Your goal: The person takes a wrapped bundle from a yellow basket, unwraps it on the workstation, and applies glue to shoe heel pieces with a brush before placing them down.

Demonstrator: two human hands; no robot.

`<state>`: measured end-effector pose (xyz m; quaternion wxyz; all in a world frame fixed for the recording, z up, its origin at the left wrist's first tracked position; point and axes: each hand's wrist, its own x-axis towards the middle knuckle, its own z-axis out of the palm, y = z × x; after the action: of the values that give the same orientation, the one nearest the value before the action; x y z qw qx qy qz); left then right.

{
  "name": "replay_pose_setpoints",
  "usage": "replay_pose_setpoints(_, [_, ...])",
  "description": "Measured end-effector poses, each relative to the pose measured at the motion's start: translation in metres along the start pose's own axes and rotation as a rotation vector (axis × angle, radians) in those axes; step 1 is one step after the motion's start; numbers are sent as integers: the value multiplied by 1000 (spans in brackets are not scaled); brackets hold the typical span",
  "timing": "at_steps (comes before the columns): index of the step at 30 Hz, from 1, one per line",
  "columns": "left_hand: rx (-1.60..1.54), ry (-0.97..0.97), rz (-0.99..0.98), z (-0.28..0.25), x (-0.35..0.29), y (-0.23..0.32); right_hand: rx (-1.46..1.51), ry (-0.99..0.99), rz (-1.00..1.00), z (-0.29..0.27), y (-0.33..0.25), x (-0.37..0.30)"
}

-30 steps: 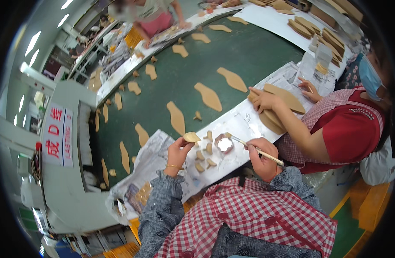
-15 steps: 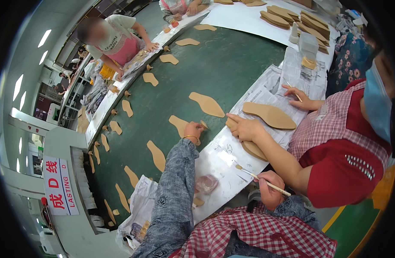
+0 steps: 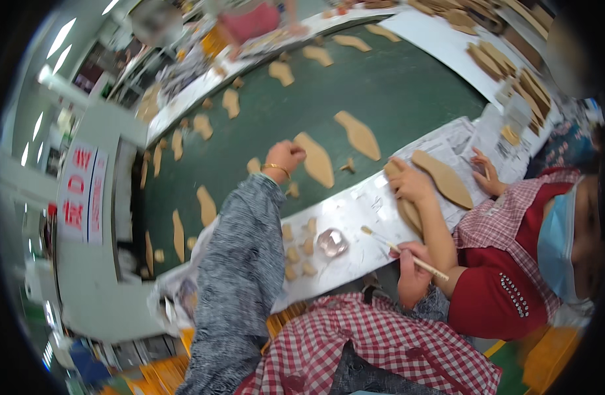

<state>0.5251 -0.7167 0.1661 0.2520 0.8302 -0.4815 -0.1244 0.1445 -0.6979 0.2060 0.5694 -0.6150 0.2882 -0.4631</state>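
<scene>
Left hand [image 3: 286, 157], head view: curled at the edge of a tan sole-shaped piece [image 3: 317, 164] on the green surface [image 3: 408, 85] — whether you grip anything, I cannot tell.
Right hand [image 3: 413, 276]: closed around the brush [image 3: 427, 266]; best held clear of the white table [image 3: 375, 209].
Touch: light, at edges, should suit.

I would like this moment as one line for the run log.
left hand: over green surface, beside tan piece | right hand: holds brush | white table: clear dish
</scene>
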Motion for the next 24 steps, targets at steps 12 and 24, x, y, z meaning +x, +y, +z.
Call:
replay_pose_setpoints(12, [-187,464,-474,-160,-386,-168,47,-169,-27,95,-49,-64])
replay_pose_setpoints(24, [814,221,72,-90,-444,-194,50,-276,-74,115,-71,-92])
